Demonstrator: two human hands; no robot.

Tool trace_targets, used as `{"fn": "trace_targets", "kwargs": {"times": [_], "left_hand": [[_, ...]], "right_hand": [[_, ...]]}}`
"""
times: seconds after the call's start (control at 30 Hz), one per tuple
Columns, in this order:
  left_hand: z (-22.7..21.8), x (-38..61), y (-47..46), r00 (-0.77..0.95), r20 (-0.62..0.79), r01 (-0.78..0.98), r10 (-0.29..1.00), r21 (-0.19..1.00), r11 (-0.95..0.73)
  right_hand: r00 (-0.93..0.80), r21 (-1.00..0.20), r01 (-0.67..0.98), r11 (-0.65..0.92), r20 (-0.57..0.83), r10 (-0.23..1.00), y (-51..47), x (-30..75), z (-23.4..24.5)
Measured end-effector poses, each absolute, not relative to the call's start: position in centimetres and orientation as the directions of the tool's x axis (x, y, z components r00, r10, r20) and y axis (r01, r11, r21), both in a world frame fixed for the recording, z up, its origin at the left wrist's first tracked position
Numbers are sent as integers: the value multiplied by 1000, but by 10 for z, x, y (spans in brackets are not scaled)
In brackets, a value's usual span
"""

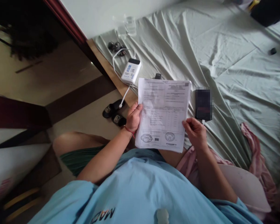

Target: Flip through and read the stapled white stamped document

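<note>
A stack of printed paper sheets [163, 115], with tables, two round stamps and a small barcode on the top page, is held up over my lap. My left hand [133, 117] grips its left edge, thumb on top. At the right edge my right hand [195, 130] pinches the paper between thumb and fingers. A phone [203, 104] with a white cable plugged in lies just right of the sheets. Beyond their upper left corner rests a white power bank [131, 71] with a white cable. A small black item [158, 76] peeks out behind the top edge.
A pale green sheet [168, 37] covers the bed. Two clear cups [130, 26] stand by the wall, near a dark crumpled bundle [116, 48]. Black slippers [114, 112] lie on the floor at left. Pink cloth [254, 149] lies to the right, and a black bag [269, 12] sits far right.
</note>
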State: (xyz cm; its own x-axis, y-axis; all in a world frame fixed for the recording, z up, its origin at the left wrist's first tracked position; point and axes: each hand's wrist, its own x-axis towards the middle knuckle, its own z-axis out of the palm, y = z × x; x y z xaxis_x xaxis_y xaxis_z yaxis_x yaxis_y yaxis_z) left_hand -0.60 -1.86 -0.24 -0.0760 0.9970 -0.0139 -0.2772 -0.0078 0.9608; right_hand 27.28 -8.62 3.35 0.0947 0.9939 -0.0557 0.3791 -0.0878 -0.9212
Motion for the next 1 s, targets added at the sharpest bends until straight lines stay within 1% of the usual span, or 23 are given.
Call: {"fn": "trace_targets", "kwargs": {"times": [0.1, 0.2, 0.27, 0.37, 0.43, 0.57, 0.63, 0.77, 0.87, 1.0], "left_hand": [[-3, -6, -17, -104, -7, -249, 995, 968, -19], [-6, -6, -16, -149, 18, -195, 989, 980, -47], [-8, -6, -16, -176, 21, -200, 984, 978, -57], [-10, -5, -15, -205, 13, -231, 979, 971, -61], [-11, -5, -15, -203, 11, -239, 979, 969, -60], [-11, -5, -15, -199, 17, -246, 980, 967, -66], [-11, -5, -16, -203, 11, -252, 979, 966, -63], [-12, -5, -16, -206, -2, -280, 978, 958, -57], [-12, -5, -16, -210, -7, -294, 978, 954, -56], [-7, -3, -19, -151, 32, -204, 988, 977, -63]], "right_hand": [[76, -922, 374, -104, -81, 994, -85, 272, 34], [140, -937, 337, -93, -48, 989, -84, 271, 37], [182, -954, 290, -71, -18, 983, -84, 270, 39], [183, -968, 236, -86, -43, 982, -83, 270, 41], [186, -956, 272, -108, -58, 981, -84, 271, 41], [202, -889, 442, -123, -35, 979, -84, 273, 42], [186, -862, 491, -123, -34, 982, -83, 274, 43], [145, -852, 510, -116, -48, 988, -83, 274, 45], [149, -856, 504, -119, -50, 988, -83, 273, 46], [194, -880, 460, -120, -33, 981, -83, 272, 45]]}}
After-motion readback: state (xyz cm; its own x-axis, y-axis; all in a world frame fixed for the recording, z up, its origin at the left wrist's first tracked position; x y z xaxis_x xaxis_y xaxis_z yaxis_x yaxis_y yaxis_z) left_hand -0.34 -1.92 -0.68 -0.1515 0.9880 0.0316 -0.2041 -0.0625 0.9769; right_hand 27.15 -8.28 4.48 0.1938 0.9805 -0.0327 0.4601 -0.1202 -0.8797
